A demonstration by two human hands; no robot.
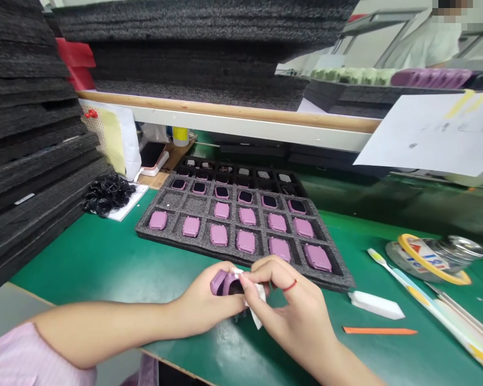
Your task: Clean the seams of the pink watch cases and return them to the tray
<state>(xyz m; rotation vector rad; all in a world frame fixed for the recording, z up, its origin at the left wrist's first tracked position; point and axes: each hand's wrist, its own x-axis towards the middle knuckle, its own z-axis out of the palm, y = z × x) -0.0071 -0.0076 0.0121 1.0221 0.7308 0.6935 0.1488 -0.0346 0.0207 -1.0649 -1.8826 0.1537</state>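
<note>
Left hand (203,306) pinches one purple casing (218,282), right hand (295,313) one white wipe (259,317); tray (167,201) shows ten purple backs (245,240), rear rows blurry.

Bare green desk (100,262) lies open left of the foam tray (340,277), hemmed on the far left by tall foam stacks (28,134) and, further back, a pile of black rings (107,194). Just in front of the tray, the left hand (205,306) gripping a purple case (220,282) and the right hand (292,308) pinching a white wipe (258,317) fill the gap to the near desk edge. To the right, a white block (376,304), an orange strip (380,331), a toothbrush (418,295) and a tape roll (429,256) lie apart with bare strips between them, while a low shelf (233,115) and a hanging paper sheet (430,131) close off room above the desk's back.
</note>
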